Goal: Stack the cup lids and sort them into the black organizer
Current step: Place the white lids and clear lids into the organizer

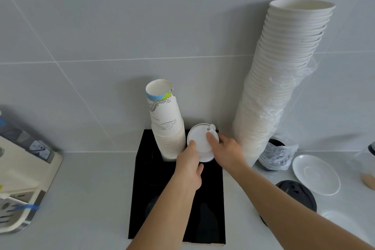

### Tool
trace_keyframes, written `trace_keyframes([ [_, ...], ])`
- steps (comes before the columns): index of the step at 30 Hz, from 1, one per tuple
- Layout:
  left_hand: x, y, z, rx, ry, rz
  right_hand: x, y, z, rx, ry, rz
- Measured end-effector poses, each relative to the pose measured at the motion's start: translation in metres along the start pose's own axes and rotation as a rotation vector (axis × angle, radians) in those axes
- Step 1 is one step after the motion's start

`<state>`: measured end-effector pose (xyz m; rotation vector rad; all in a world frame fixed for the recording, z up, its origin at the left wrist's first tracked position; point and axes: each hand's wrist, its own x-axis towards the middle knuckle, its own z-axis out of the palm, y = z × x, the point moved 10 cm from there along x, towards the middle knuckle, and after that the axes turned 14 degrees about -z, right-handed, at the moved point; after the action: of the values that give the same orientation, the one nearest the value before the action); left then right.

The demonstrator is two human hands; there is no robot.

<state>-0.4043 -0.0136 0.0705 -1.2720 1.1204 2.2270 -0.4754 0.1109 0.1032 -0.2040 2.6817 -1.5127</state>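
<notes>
A black organizer [142,168] stands on the counter against the wall. Its back left slot holds a tall stack of printed paper cups [166,119]. Over the back right slot sits a stack of white cup lids [199,138], with a sip hole and small tab at the far edge. My left hand [188,166] grips the stack's near left rim, thumb on top. My right hand [227,150] holds its right side, thumb pressed on the top lid. A black lid [298,195] lies on the counter to the right, partly hidden by my right forearm.
A tall leaning stack of white paper bowls [284,79] in loose plastic wrap stands right of the organizer. A white saucer [316,174] lies beyond the black lid. A cream-coloured appliance [22,180] sits at the left edge. A clear jar [367,166] shows at far right.
</notes>
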Motion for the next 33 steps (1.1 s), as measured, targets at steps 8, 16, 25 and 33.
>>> trace_keyframes([
  [8,0.010,0.000,-0.009,0.102,0.020,0.046,-0.006,-0.004,0.006,-0.132,-0.021,-0.060],
  [16,-0.002,0.015,-0.001,0.373,0.063,0.193,-0.013,-0.009,0.006,-0.223,-0.103,-0.119],
  [25,-0.003,0.014,-0.001,0.383,0.051,0.137,-0.012,-0.016,0.007,-0.315,-0.209,-0.115],
  [33,-0.025,0.011,-0.007,0.257,-0.054,0.099,-0.023,-0.023,-0.005,-0.133,-0.192,-0.001],
])
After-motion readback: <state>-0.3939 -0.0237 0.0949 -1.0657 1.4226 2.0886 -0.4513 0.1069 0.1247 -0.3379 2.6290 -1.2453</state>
